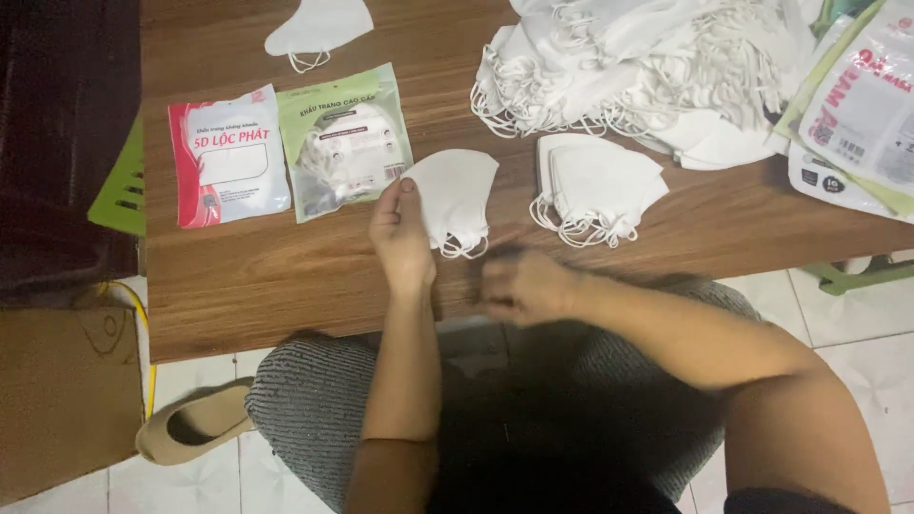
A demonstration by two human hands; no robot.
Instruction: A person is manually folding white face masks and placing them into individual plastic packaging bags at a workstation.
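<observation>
Presently a folded white mask (pixel 457 195) is pinched at its edge by the left hand (pixel 400 238) above the tabletop (pixel 286 276); whether the fingers of the blurred right hand (pixel 522 286) are closed cannot be told. Judged step: sorting single masks. Green packet (pixel 347 138), small stack (pixel 595 190) and large heap (pixel 647 67) crowd nearby.

Wooden table (pixel 286 276), mask packets (pixel 228 152), white masks (pixel 600 186) (stacked, heaped)

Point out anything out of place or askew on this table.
One white face mask lies alone at the table's far edge, apart from the neat stack and the tangled heap. Nothing looks damaged.
</observation>
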